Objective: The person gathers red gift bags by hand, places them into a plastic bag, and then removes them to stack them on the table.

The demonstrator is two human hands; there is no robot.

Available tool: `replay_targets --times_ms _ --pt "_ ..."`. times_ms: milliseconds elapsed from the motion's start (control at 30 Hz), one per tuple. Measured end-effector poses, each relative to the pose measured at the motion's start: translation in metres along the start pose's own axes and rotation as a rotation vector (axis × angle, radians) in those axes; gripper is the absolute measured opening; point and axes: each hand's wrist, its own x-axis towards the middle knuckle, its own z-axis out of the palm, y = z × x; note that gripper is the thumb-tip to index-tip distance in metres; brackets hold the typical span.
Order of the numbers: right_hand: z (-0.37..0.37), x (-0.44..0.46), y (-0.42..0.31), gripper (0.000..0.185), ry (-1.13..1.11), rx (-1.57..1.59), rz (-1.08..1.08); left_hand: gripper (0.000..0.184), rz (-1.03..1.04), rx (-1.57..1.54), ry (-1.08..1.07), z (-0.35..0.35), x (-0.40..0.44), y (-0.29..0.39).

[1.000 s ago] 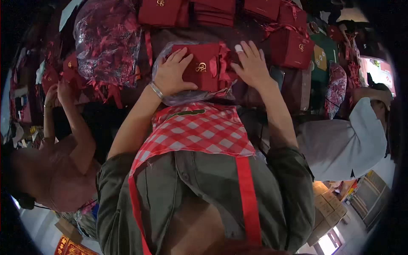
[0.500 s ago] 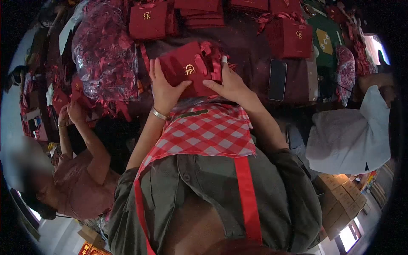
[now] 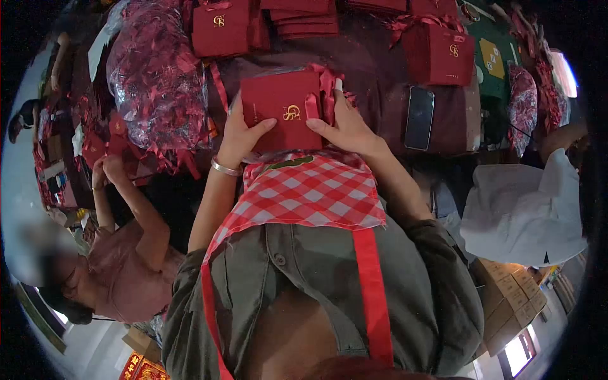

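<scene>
A stack of red bags (image 3: 273,104) with a gold logo lies at the table's near edge, in front of my body. My left hand (image 3: 240,134) grips its left side, thumb on top. On the right side my right hand (image 3: 345,126) holds it, thumb over the front beside the red ribbons (image 3: 326,95). A white covering shows on one right fingertip. Clear plastic shows in part under the stack. The fingers beneath the stack are hidden.
Red bag stacks (image 3: 221,30) line the back, with another (image 3: 443,54) at right. A phone (image 3: 419,118) lies right of my hands. At left is a plastic-wrapped bundle (image 3: 158,76). A co-worker's hands (image 3: 107,170) hold red items at far left; another person's pale sleeve (image 3: 522,215) shows at right.
My hands were spread flat over the stack and plastic; they have closed on its two sides. The stack was lifted and tilted, and now sits straighter. The phone has come into fuller view.
</scene>
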Motion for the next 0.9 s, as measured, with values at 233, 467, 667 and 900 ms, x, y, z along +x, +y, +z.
replay_targets --times_ms 233,467,667,900 --pt "-0.002 0.006 0.0 0.109 -0.044 -0.021 0.109 0.077 -0.221 -0.28 0.052 0.006 0.005 0.004" --pt "-0.004 0.013 -0.02 0.11 0.036 0.118 0.136 0.077 -0.311 -0.402 0.038 0.004 0.005 -0.002" --pt "0.035 0.017 0.002 0.124 -0.117 -0.129 0.219 0.065 -0.552 -0.629 0.167 0.002 -0.001 0.018" --pt "0.028 0.015 -0.002 0.114 0.007 0.083 -0.073 0.05 -0.352 -0.401 0.099 0.007 0.001 0.004"
